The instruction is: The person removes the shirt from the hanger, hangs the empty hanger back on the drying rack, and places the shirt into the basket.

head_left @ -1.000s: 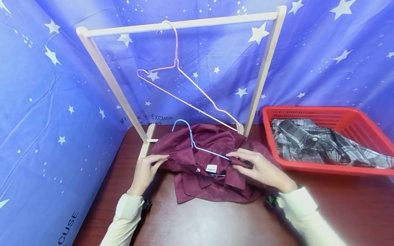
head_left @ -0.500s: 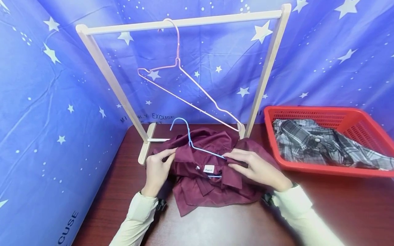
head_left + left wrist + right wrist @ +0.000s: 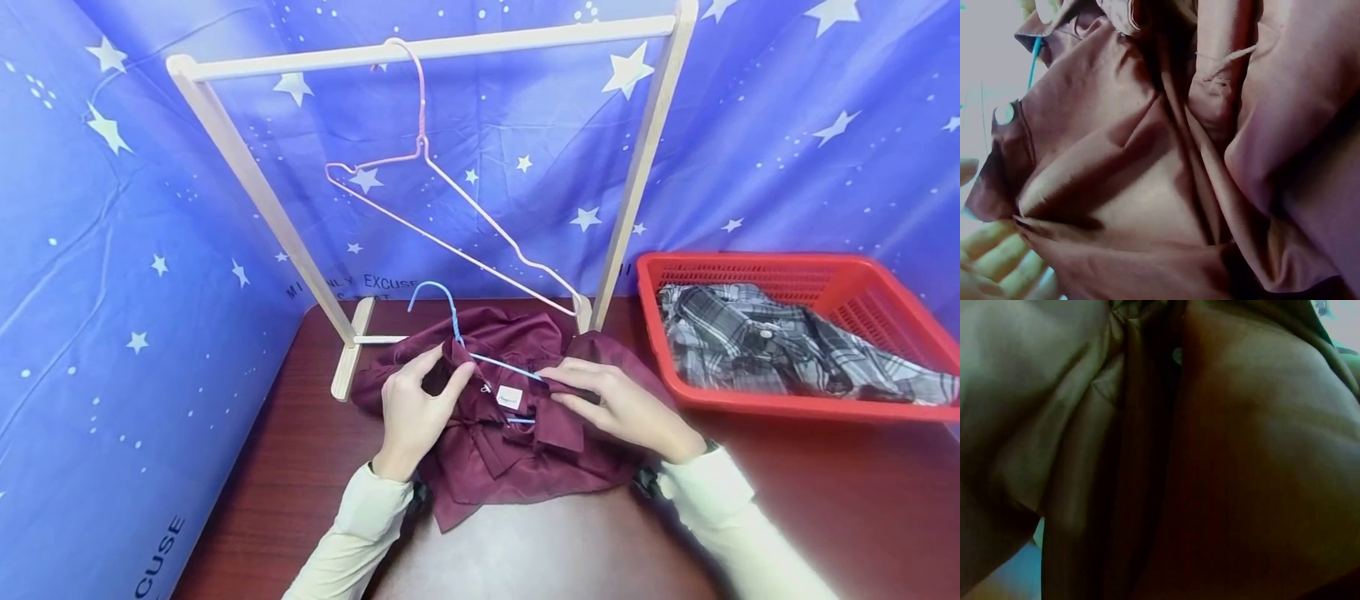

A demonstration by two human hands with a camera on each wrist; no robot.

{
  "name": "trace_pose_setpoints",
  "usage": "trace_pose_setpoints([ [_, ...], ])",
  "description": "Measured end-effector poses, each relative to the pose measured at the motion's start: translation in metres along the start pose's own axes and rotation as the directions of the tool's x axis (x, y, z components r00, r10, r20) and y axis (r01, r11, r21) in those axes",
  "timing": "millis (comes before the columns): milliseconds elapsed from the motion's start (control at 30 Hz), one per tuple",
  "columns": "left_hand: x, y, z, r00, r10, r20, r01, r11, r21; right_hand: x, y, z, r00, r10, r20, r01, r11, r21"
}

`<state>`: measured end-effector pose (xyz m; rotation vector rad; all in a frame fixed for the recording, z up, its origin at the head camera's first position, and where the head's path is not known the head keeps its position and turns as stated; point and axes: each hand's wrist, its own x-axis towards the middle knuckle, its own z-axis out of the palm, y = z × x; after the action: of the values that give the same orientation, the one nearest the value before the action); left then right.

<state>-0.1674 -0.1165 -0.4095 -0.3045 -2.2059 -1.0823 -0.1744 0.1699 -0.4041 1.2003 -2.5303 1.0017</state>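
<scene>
We have the maroon shirt (image 3: 540,479) lying rumpled on the surface (image 3: 825,492), in front of the wooden rack (image 3: 258,183). The blue hanger (image 3: 455,323) sits partly inside it, its hook rising from the neck opening. Our left hand (image 3: 416,412) pinches the collar between thumb and fingers beside that hook; our right hand (image 3: 626,412) pinches cloth near the hanger's arm, though we cannot tell whether it touches the wire. Beyond, a pink hanger (image 3: 422,117) hangs from the rack's bar.
</scene>
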Motion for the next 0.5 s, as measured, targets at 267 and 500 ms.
trace_pose_setpoints([
  [267, 0.005, 0.001, 0.009, 0.999, -0.006, -0.047, 0.010, 0.995, 0.098, 0.003, -0.003, -0.001, 1.000, -0.018, -0.001, 0.018, 0.999, -0.050],
  [500, 0.009, -0.006, 0.011, 0.995, 0.041, -0.087, -0.029, 0.991, 0.133, 0.000, -0.007, -0.007, 1.000, -0.008, -0.013, 0.007, 0.999, -0.044],
])
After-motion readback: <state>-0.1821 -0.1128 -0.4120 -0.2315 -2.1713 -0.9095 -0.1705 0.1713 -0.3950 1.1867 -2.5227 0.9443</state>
